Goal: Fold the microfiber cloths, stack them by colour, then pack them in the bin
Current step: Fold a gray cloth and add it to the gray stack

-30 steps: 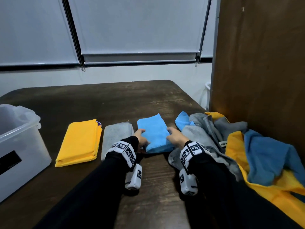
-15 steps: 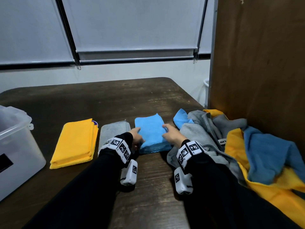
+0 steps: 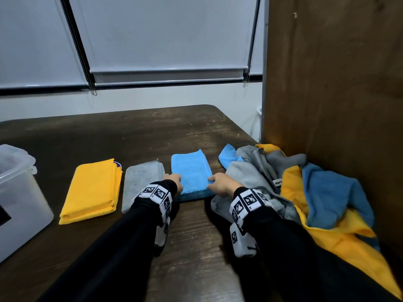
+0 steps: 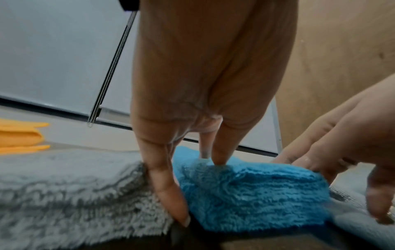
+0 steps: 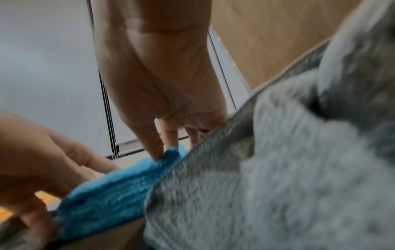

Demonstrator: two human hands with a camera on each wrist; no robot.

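A folded blue cloth [image 3: 190, 171] lies on the dark wooden table [image 3: 130, 131]. My left hand [image 3: 173, 182] rests at its near left corner. In the left wrist view its straight fingers [image 4: 220, 152] press on top and the thumb lies along the edge. My right hand [image 3: 219, 184] touches the near right corner with straight fingers [image 5: 153, 145]. Neither hand grips the cloth. A folded grey cloth [image 3: 141, 182] and a folded yellow stack [image 3: 91, 190] lie to the left. The clear plastic bin [image 3: 19, 192] stands at the far left.
A loose pile of grey, blue and yellow cloths [image 3: 309, 192] fills the right side against a tall wooden panel [image 3: 338, 83]. My right wrist lies on a grey cloth [image 5: 278, 169] from that pile. The far half of the table is bare.
Both hands stay at the blue cloth's near corners, barely shifting along its sides. The head view has drifted a little.
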